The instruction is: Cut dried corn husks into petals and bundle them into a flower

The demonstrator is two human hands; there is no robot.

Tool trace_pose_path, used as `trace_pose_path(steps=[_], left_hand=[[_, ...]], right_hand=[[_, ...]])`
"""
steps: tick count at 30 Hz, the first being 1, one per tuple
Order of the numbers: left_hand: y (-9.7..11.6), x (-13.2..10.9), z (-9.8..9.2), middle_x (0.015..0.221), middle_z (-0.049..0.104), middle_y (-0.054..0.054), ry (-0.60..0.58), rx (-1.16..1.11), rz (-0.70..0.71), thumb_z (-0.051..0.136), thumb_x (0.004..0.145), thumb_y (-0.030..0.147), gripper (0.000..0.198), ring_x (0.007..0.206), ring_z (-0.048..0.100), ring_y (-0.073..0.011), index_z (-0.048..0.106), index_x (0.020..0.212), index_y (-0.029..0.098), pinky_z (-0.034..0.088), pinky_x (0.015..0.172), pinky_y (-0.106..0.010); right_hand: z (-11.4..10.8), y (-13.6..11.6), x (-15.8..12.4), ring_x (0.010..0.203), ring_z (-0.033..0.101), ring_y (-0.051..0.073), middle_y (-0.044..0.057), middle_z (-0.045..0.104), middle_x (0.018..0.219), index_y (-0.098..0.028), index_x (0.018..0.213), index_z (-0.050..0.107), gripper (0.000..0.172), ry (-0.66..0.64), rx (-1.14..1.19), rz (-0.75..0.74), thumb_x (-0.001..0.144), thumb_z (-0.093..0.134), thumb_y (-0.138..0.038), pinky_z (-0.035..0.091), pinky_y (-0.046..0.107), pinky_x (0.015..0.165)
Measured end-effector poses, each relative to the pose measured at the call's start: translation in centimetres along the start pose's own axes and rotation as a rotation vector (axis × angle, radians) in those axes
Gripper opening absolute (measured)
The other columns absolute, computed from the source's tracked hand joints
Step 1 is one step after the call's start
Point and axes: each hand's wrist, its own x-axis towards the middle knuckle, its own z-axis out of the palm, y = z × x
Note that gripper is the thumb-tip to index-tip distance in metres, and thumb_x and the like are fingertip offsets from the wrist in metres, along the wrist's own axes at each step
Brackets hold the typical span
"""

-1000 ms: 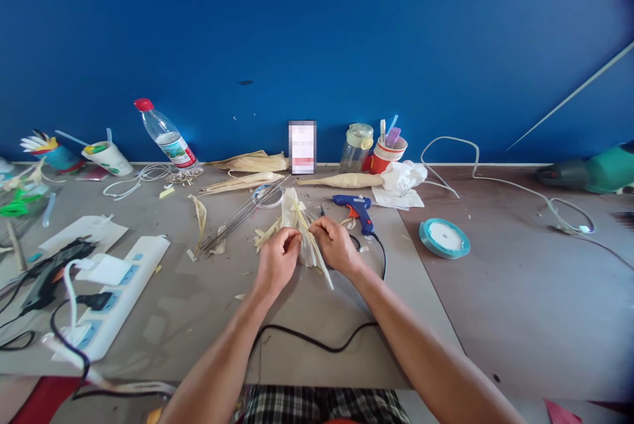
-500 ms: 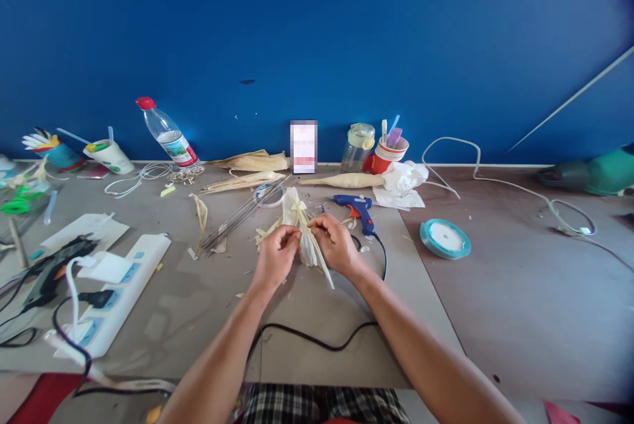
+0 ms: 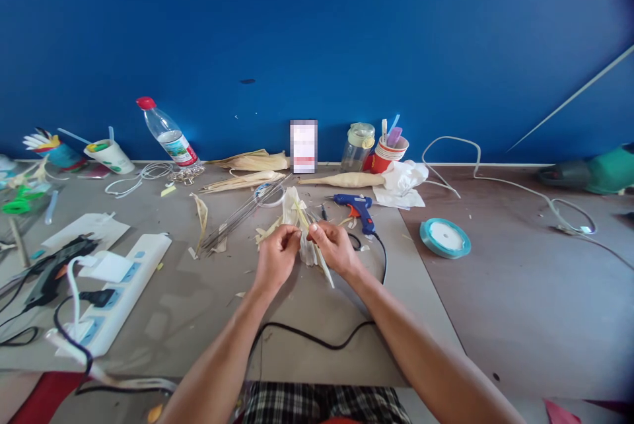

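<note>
Pale dried corn husk (image 3: 308,254) lies between my hands at the middle of the table, with a narrow strip slanting down to the right. My right hand (image 3: 333,246) is closed around part of that husk, thumb on top. On the other side, my left hand (image 3: 278,253) is pinched, its fingertips close against the husk's left edge; what they grip is too small to make out. Just beyond my right hand rests a blue glue gun (image 3: 357,206) with an orange trigger. Thin metal wires (image 3: 242,212) lie beyond my left hand.
More husks (image 3: 247,161) lie along the blue wall beside a phone (image 3: 304,146). A glass jar (image 3: 357,146) and red paper cups (image 3: 389,154) stand right of it. A ribbon roll (image 3: 444,239) is at right, a power strip (image 3: 116,302) at left. A black cord (image 3: 321,343) crosses in front.
My right thumb and fingers have shifted their grip on the husk, and the hand has turned slightly. A small dark pointed item now shows beyond it. My left hand has barely moved.
</note>
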Motion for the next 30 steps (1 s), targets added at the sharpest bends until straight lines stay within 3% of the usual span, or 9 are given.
trace_pose_path(steps=[5,11,18,25,30], left_hand=[[0.29,-0.30,0.31,0.062,0.059,0.001,-0.008,0.066,0.102,0.053,0.079,0.025,0.013,0.055,0.049,-0.0104,0.062,0.072,0.018,0.038,0.057,-0.021],[-0.18,-0.19,0.38,0.067,0.062,0.000,-0.017,0.118,0.103,0.051,0.081,0.025,0.014,0.059,0.052,-0.0110,0.062,0.076,0.018,0.040,0.059,-0.021],[-0.54,-0.05,0.34,0.063,0.058,0.001,-0.030,0.078,0.027,0.051,0.081,0.027,0.015,0.058,0.051,-0.0108,0.061,0.076,0.017,0.039,0.058,-0.021],[-0.01,0.05,0.25,0.055,0.051,0.004,-0.052,-0.081,-0.088,0.054,0.078,0.030,0.015,0.047,0.042,-0.0078,0.059,0.072,0.017,0.033,0.046,-0.020],[0.20,0.37,0.03,0.053,0.051,0.004,-0.033,-0.309,-0.200,0.058,0.076,0.037,0.021,0.043,0.040,-0.0061,0.058,0.073,0.016,0.030,0.044,-0.019]], right_hand=[[0.23,0.27,0.20,0.054,0.048,0.012,0.000,0.053,0.054,-0.017,0.055,0.052,0.039,0.050,-0.118,0.014,0.085,0.045,-0.041,0.036,0.023,0.055],[0.02,0.24,0.30,0.060,0.049,0.013,-0.001,0.053,0.061,-0.017,0.063,0.055,0.026,0.052,-0.119,0.005,0.082,0.047,-0.032,0.038,0.023,0.058],[-0.05,-0.14,0.22,0.068,0.054,0.014,0.002,0.059,0.071,-0.017,0.074,0.059,0.019,0.011,-0.061,-0.021,0.082,0.045,-0.026,0.041,0.024,0.066],[-0.20,0.30,0.13,0.073,0.055,0.014,0.003,0.059,0.080,-0.017,0.087,0.061,0.016,-0.024,0.032,-0.063,0.081,0.047,-0.024,0.044,0.026,0.069],[-0.17,0.76,0.11,0.084,0.057,0.016,0.006,0.060,0.092,-0.017,0.104,0.058,0.029,0.066,0.183,-0.042,0.082,0.051,-0.034,0.047,0.027,0.074]])
